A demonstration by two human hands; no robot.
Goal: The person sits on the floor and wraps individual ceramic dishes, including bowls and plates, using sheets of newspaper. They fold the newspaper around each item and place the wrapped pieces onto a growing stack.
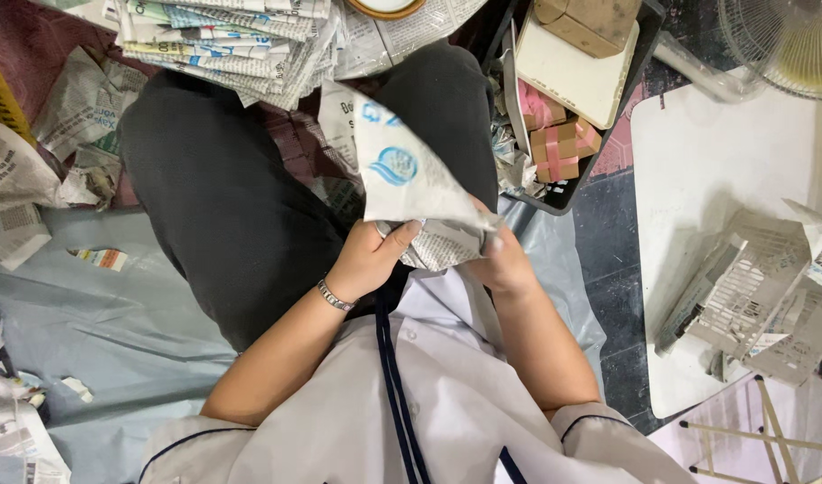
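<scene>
Both hands meet in the person's lap, closed on one newspaper-wrapped bundle [429, 202]. The left hand [368, 260] grips its lower left side, thumb pressed over the crumpled paper, a metal bracelet [335, 296] on the wrist. The right hand [501, 260] clasps the lower right edge, fingers curled under, mostly hidden by the paper. The bundle rises as a pointed, roughly triangular shape, its long axis running from the hands up and slightly left toward the knees, the tip pointing away from the body. It sits between the two hands, about equally near each. A stack of newspapers [241, 45] lies beyond the knees, well apart. To the right, a dark tray [563, 197] holds pink gift boxes [559, 143], and further wrapped bundles [752, 287] lie on the white table [707, 161].
</scene>
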